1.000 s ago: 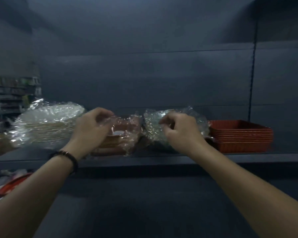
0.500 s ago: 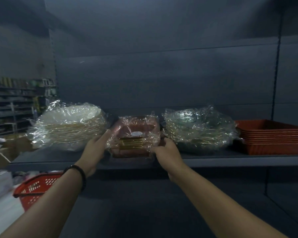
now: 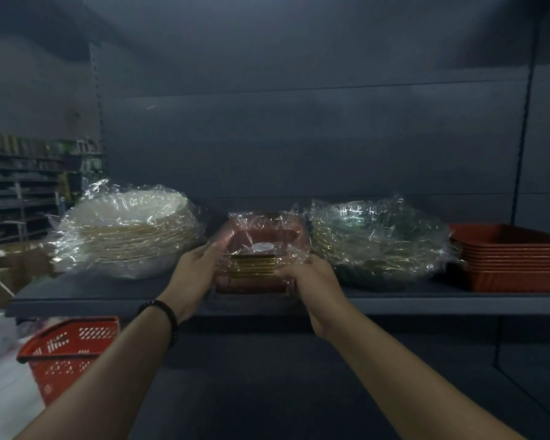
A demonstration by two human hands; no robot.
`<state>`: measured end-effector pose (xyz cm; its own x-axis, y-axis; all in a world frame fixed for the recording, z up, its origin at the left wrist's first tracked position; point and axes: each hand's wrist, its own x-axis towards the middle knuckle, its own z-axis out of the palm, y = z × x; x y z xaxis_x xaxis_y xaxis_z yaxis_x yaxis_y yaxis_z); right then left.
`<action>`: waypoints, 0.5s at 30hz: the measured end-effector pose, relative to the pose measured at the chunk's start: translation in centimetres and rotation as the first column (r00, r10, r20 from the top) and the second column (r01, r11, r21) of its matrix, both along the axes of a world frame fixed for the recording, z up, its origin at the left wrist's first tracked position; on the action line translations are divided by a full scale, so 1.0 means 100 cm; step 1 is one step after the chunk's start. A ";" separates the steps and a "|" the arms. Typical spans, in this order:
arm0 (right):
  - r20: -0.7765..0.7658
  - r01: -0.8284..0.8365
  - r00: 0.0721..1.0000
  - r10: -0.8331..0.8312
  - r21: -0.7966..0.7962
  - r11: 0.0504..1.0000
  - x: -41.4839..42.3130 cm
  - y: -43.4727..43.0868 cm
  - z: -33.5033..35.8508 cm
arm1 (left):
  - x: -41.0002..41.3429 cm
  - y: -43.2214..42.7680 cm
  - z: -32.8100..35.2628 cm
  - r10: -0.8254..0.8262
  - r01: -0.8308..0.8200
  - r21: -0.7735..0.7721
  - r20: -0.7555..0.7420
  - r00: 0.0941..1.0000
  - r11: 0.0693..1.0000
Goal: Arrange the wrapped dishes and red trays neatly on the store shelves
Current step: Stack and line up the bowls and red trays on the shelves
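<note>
Plastic-wrapped red square dishes (image 3: pixel 261 249) sit on the shelf (image 3: pixel 108 293) between your hands: left hand (image 3: pixel 196 274) grips the left side, right hand (image 3: pixel 311 281) the front-right corner.

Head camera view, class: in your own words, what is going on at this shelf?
A person grips the wrapped red dishes with the left hand and right hand on either side. The pack is on the shelf between wrapped white plates and wrapped greenish dishes. A stack of red trays stands at the far right.
</note>
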<state>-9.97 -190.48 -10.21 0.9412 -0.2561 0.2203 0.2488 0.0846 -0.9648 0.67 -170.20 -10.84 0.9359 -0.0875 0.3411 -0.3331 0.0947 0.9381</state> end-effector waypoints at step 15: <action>0.054 0.144 0.989 -0.139 -0.095 0.985 -0.019 0.001 -0.011 | -0.008 -0.020 0.001 -0.059 0.060 -0.009 0.012 0.998 0.998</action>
<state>-11.92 -190.34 -11.33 0.8850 -0.3607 0.2944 0.2971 -0.0493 -0.9536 -0.09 -172.20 -10.77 0.9252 -0.1397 0.3528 -0.3372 0.1236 0.9333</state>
